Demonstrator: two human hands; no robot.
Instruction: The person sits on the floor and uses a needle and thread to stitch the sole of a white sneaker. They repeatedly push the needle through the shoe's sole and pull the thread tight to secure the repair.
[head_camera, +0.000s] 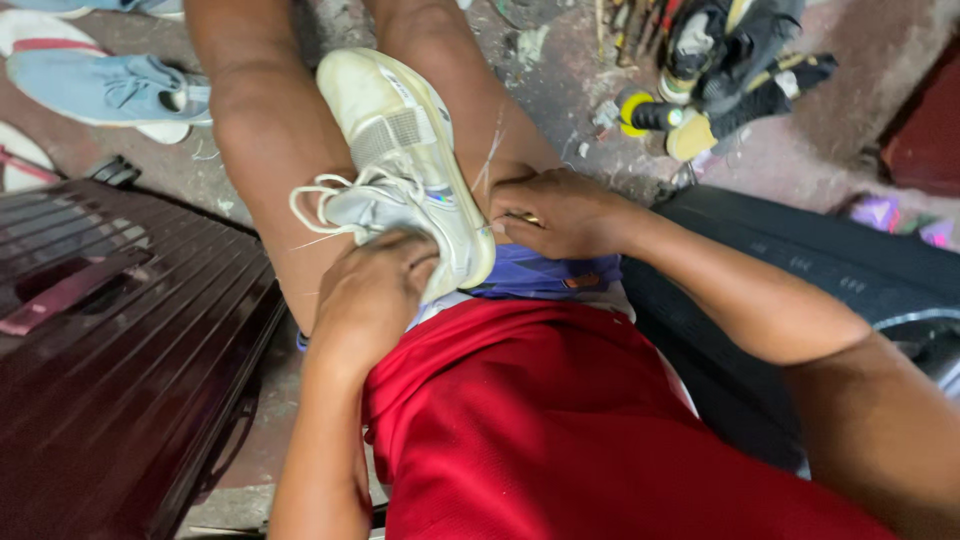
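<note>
I see the sneaker lying sole-up across my lap, wedged between both thighs, toe pointing away from me and heel end toward my waist. My left hand closes over the heel end from below, fingers curled into the upper and clamping it. My right hand is pinched shut against the sole edge just beside the left; I think it grips a needle, with thin pale thread running up from the fingers, though the needle itself is too small for me to be sure.

I judge the shoe light and easy to turn with one hand. The mesh upper looks soft and will collapse under pressure, while the rubber sole seems stiff and gives the firmest purchase, so the heel and sole rim are the places to hold. The loose laces dangle past my left hand and could snag.

A dark ribbed case sits left of my left hand; a blue shoe lies beyond it on the floor.
</note>
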